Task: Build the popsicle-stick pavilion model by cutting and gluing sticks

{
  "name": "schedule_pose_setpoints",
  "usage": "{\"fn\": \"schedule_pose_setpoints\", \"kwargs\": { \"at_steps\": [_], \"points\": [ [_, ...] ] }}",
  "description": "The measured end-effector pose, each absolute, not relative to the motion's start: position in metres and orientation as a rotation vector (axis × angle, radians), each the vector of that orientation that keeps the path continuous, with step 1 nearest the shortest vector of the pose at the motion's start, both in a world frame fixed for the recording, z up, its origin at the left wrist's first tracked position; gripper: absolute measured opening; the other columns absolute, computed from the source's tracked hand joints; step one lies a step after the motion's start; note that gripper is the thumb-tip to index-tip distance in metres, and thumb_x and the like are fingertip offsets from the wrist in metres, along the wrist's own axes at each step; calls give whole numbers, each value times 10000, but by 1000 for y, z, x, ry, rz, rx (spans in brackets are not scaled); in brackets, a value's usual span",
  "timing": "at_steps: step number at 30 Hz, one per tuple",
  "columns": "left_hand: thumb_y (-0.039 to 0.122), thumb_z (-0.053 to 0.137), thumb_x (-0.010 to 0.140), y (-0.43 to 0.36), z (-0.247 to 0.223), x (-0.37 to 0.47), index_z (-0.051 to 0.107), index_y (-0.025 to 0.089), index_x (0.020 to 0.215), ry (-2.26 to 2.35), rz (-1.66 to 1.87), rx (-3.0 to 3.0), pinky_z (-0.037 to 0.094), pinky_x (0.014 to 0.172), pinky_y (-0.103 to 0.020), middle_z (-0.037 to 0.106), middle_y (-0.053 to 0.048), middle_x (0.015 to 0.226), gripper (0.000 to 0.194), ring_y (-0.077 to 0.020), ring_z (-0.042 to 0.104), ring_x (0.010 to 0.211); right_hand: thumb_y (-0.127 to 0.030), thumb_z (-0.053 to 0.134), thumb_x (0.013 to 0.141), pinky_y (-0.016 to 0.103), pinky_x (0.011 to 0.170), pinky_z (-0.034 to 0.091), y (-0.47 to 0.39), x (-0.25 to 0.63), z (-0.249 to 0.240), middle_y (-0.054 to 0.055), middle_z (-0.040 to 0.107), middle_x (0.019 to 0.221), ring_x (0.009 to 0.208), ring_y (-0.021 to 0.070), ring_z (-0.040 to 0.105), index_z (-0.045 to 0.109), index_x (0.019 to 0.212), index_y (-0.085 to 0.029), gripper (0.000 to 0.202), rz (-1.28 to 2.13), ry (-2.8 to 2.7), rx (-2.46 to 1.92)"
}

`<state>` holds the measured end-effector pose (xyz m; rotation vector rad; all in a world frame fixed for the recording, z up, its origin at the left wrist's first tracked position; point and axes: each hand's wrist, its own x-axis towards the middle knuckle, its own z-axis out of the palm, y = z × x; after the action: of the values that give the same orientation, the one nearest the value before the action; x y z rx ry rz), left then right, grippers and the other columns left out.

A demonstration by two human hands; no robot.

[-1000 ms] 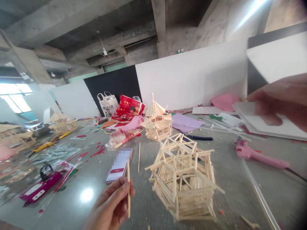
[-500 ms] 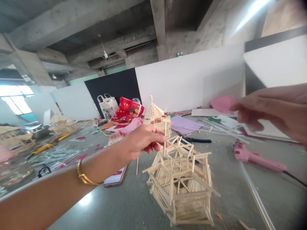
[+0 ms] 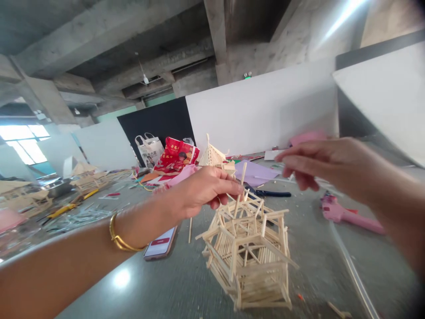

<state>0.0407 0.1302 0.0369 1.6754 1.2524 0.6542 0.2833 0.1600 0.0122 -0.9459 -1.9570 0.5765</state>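
Note:
A model frame of thin wooden sticks [image 3: 249,252] stands on the grey table in front of me. My left hand [image 3: 212,188] pinches a wooden stick [image 3: 243,173] above the far-left part of the frame; the stick leans slightly, its top sticking up past the fingers. My right hand [image 3: 315,164] is raised to the right of the frame, fingers bent and blurred. Its thumb and forefinger come close together, and whether anything small is between them cannot be made out. Below it lies a pink glue gun [image 3: 352,218].
A phone [image 3: 161,243] lies left of the frame. Behind are dark-handled pliers [image 3: 274,193], purple paper [image 3: 255,172], a smaller stick model [image 3: 214,157] and a red bag [image 3: 175,155]. A clear rod [image 3: 353,270] lies at the right, yellow cutters [image 3: 61,209] at the left.
My right hand has moved left, nearer the frame. My left hand has shifted slightly right, and the stick in it now shows above the fingers.

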Motion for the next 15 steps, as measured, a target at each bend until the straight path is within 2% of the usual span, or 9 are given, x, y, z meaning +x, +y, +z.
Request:
{"fn": "schedule_pose_setpoints", "kwargs": {
  "at_steps": [3, 5, 10, 12, 15],
  "points": [
    [260, 603, 687, 125, 34, 48, 613, 144, 732, 1219, 623, 1708, 267, 367, -153, 551, 16, 612, 125, -40, 410, 455, -501, 510, 800, 190, 354, 409, 165, 268, 3, 33, 632, 772, 494, 90, 555, 559, 1087, -199, 419, 774, -2013, -858],
    [272, 603, 686, 123, 32, 50, 612, 143, 740, 1235, 622, 1720, 267, 371, -159, 539, 17, 593, 141, -47, 415, 459, -453, 496, 824, 195, 392, 422, 162, 260, 0, 26, 618, 794, 520, 84, 551, 529, 1128, -209, 391, 704, -2052, -847],
    [234, 603, 669, 118, 35, 52, 606, 149, 733, 1164, 623, 1684, 174, 357, -190, 553, 20, 603, 106, -29, 310, 402, -237, 502, 833, 253, 645, 443, 145, 249, -2, 31, 543, 963, 760, 109, 533, 565, 1106, -262, 281, -321, -2179, -719],
    [206, 595, 668, 116, 39, 52, 604, 153, 701, 1094, 608, 1679, 140, 356, -202, 561, 19, 610, 63, -23, 279, 390, -222, 455, 862, 255, 640, 421, 139, 246, -4, 37, 542, 919, 777, 120, 521, 607, 1018, -234, 219, -536, -2235, -635],
    [215, 576, 707, 113, 44, 51, 609, 148, 700, 1030, 662, 1653, 161, 353, -190, 582, 4, 649, 74, -15, 317, 396, -239, 456, 872, 251, 650, 408, 134, 243, -6, 36, 571, 867, 765, 119, 523, 623, 883, -189, 175, -606, -2203, -596]
  ]
}}
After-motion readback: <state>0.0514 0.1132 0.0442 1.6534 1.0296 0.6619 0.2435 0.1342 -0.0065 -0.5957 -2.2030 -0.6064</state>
